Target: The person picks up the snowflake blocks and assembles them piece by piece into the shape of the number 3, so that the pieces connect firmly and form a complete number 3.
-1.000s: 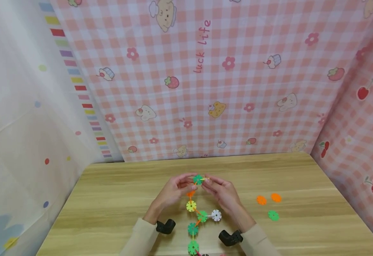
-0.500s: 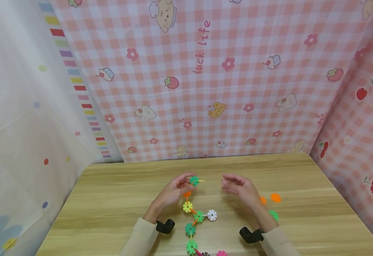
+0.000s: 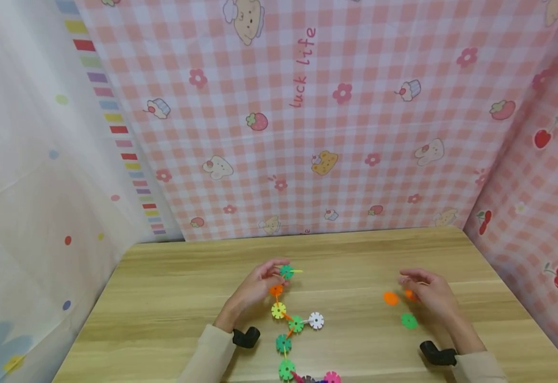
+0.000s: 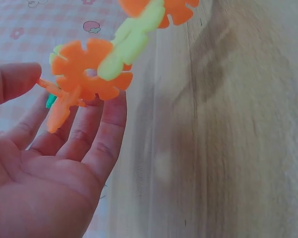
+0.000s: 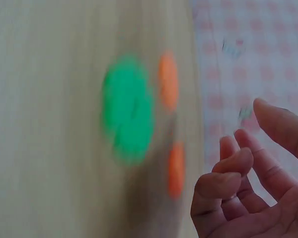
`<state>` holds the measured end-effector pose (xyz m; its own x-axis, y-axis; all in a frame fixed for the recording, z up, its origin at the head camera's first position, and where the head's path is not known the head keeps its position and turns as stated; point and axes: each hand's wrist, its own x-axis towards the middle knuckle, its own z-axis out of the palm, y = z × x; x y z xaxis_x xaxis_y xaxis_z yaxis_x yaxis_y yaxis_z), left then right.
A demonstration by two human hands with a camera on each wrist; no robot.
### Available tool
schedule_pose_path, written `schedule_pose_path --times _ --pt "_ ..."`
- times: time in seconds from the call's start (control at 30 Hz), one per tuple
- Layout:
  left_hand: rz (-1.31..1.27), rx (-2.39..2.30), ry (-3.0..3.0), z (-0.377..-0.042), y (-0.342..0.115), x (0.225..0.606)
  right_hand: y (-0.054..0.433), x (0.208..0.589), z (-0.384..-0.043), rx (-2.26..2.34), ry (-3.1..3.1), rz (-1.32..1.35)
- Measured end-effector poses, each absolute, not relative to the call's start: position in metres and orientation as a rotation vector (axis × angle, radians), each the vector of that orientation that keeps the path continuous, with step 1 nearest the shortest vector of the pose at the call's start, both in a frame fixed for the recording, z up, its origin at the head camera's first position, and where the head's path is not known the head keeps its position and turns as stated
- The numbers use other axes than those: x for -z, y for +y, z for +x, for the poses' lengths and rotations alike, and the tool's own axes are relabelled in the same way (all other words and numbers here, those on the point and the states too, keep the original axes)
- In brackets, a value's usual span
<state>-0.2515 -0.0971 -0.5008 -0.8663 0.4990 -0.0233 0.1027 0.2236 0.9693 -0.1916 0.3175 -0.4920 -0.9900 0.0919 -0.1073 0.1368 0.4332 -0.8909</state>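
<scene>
A chain of interlocking notched plastic discs (image 3: 283, 343), in green, orange and yellow, runs from my left hand (image 3: 255, 287) toward the near table edge. A white disc (image 3: 316, 320) branches off it. In the left wrist view, my thumb and fingers pinch the chain's far end by an orange disc (image 4: 59, 106) set edge-on; another orange disc (image 4: 82, 69) joins it. A green disc (image 3: 286, 272) with a yellow one edge-on tops the chain. My right hand (image 3: 434, 292), fingers loosely bent and holding nothing, hovers beside a loose orange disc (image 3: 410, 295) it partly covers.
Another loose orange disc (image 3: 391, 298) and a loose green disc (image 3: 408, 321) lie on the wooden table (image 3: 164, 298). A pink disc (image 3: 332, 377) shows at the bottom edge. Checked cloth (image 3: 346, 127) hangs behind the table.
My right hand has let go of the chain's far end and moved right, over to the loose discs. My left hand keeps its hold, and the chain has shifted slightly left.
</scene>
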Motion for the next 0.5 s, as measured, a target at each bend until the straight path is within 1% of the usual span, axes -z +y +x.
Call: schedule_pose_path --times 0.1,0.2,0.5 --pt "0.543 -1.694 2.17 -0.251 -0.097 0.501 0.337 0.499 -0.189 1.543 2.68 0.222" --pt "0.519 -1.697 2.172 -0.251 -0.097 0.501 0.349 0.505 -0.187 1.474 2.698 0.172" --pt "0.436 -1.709 2.197 -0.249 -0.093 0.5 0.352 0.509 -0.189 1.405 2.662 0.092"
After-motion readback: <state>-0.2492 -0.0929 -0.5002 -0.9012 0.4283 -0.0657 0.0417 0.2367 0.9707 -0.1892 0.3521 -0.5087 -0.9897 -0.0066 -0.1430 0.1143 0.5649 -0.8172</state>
